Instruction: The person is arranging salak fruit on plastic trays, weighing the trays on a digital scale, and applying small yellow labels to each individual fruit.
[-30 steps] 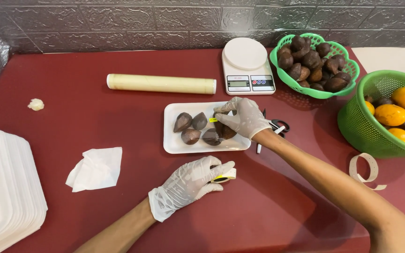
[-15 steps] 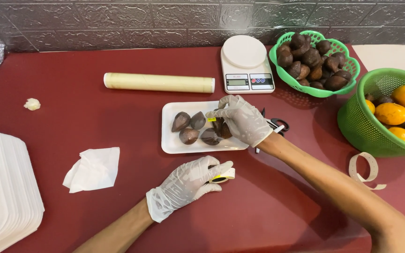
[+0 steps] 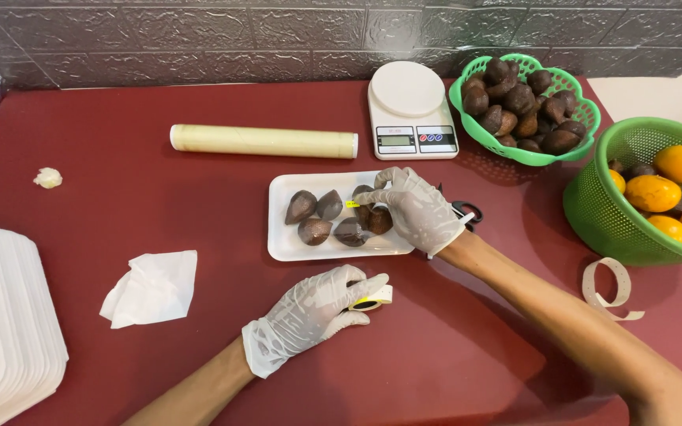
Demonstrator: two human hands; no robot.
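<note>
Two gloved hands work over a dark red surface (image 3: 159, 363). The right hand (image 3: 416, 207) reaches over the right end of a white foam tray (image 3: 282, 244), fingers pinched together on a small yellow sticker (image 3: 352, 204) just above the dark brown, scaly fruits (image 3: 333, 217) lying in the tray. The left hand (image 3: 309, 312) rests on the surface just below the tray, its fingers closed around a small roll of stickers (image 3: 372, 298), yellow at the core with a white strip showing.

Under the right wrist, the black handles of a pair of scissors (image 3: 467, 211) peek out beside the tray. Behind the tray lie a roll of cling film (image 3: 262, 141) and a white kitchen scale (image 3: 410, 110). To the right of the scale sits a green basket (image 3: 515, 154) heaped with more brown fruits, and at the far right a deeper green basket (image 3: 593, 213) holds oranges. A curled strip of white backing paper (image 3: 609, 284) lies near that basket. At the left edge stands a stack of white foam trays (image 3: 1, 315), with a crumpled tissue (image 3: 151, 288) beside it and a small pale scrap (image 3: 47, 177) farther back.
</note>
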